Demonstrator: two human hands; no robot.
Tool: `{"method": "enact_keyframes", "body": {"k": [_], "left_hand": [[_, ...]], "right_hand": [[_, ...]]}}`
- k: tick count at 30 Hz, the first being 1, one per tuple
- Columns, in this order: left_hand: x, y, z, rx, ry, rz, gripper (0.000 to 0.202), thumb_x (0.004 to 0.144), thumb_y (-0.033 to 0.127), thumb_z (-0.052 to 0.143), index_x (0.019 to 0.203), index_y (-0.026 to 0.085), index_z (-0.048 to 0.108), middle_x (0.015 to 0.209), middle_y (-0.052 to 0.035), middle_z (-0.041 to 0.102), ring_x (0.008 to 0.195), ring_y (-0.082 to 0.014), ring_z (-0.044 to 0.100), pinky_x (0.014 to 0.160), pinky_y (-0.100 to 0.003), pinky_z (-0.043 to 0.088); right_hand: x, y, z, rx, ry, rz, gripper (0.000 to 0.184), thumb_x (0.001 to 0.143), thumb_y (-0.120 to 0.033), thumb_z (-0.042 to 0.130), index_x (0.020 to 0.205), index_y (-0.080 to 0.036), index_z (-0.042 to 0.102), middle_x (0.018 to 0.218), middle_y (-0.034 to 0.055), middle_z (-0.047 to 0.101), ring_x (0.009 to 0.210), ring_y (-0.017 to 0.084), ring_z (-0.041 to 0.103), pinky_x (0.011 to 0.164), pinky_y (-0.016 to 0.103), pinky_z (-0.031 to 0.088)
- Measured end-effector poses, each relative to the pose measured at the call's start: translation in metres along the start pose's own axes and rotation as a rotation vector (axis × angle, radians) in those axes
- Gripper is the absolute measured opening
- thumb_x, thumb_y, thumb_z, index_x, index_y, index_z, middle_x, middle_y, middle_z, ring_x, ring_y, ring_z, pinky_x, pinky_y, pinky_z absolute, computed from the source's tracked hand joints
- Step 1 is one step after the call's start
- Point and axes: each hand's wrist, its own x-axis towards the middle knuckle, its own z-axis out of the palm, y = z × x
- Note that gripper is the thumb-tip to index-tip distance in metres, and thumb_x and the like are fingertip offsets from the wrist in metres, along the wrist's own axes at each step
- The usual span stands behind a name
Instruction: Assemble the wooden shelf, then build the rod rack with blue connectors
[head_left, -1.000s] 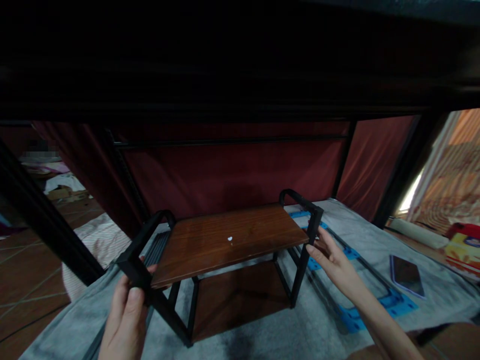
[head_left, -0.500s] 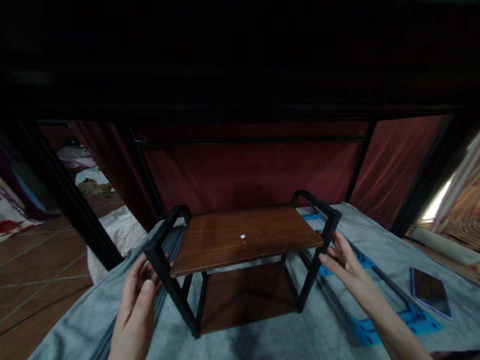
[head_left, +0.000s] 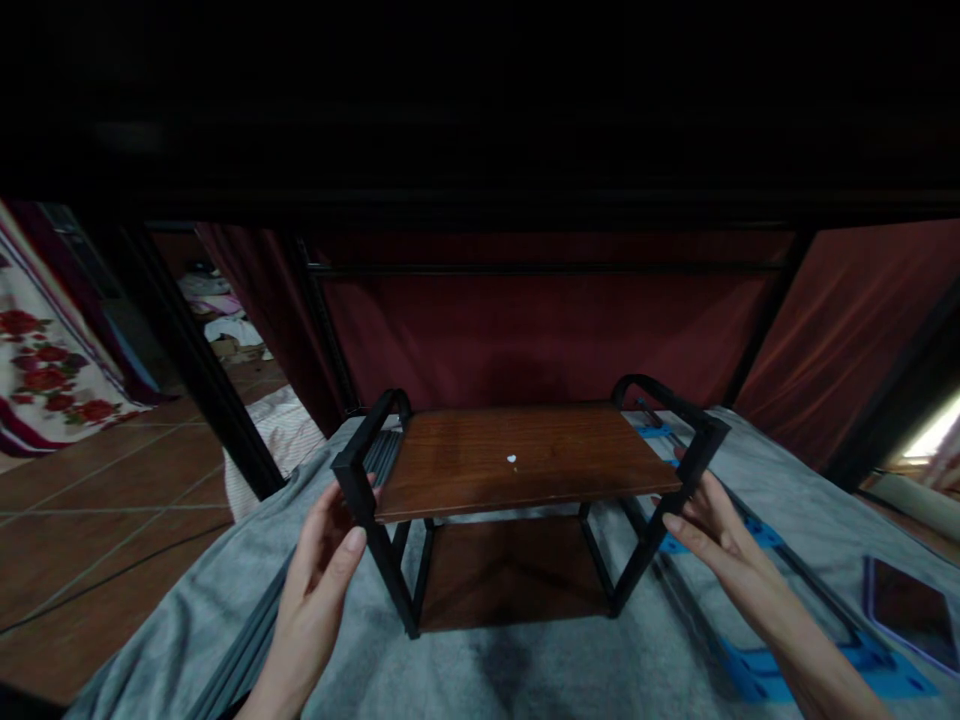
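Observation:
A small two-tier shelf stands upright on grey cloth, with dark wood-look boards and a black metal frame. A small white heart-shaped mark shows on its upper board. My left hand is at the left front post, fingers curled behind it and the thumb in front, slightly off the metal. At the right front post, my right hand has its fingers around the back and its thumb near the front. Some fingertips of both hands are hidden by the posts.
Grey rods lie left of the shelf. To the right are blue flat pieces with dark bars and a phone. A black frame and dark red curtain surround the grey cloth; a dark beam crosses overhead.
The view has turned a little left, so the scene sits further right. The shelf appears slightly farther back, and both hands have stayed at its front posts.

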Motion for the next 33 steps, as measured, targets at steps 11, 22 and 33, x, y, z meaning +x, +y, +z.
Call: {"method": "enact_keyframes", "body": {"k": [11,22,33], "left_hand": [[0.013,0.018,0.004,0.123,-0.053,0.12,0.043,0.089,0.042,0.057,0.13,0.03,0.06,0.139,-0.0025,0.059,0.137,-0.0282,0.044,0.122,-0.045,0.024],[0.047,0.034,0.009,-0.234,0.077,0.032,0.046,0.089,0.052,0.055,0.124,0.024,0.062,0.129,-0.0063,0.064,0.117,-0.0238,0.061,0.103,-0.039,0.049],[0.123,-0.033,0.0,-0.237,0.021,-0.123,0.046,0.071,0.035,0.078,0.111,0.016,0.068,0.121,-0.0124,0.068,0.107,-0.0238,0.065,0.085,-0.031,0.053]], "right_hand": [[0.009,-0.007,-0.013,-0.132,0.051,-0.038,0.078,0.085,-0.054,0.062,0.152,-0.038,0.026,0.159,0.0021,0.032,0.14,0.032,0.04,0.115,0.048,0.034],[0.019,-0.02,-0.011,-0.033,0.049,-0.061,0.066,0.085,-0.057,0.06,0.145,-0.037,0.043,0.15,0.0001,0.048,0.138,0.03,0.044,0.119,0.047,0.029],[0.095,0.027,-0.021,0.164,0.185,0.066,0.048,0.075,-0.05,0.072,0.117,-0.028,0.067,0.135,0.0027,0.062,0.121,0.03,0.06,0.105,0.041,0.05]]}}
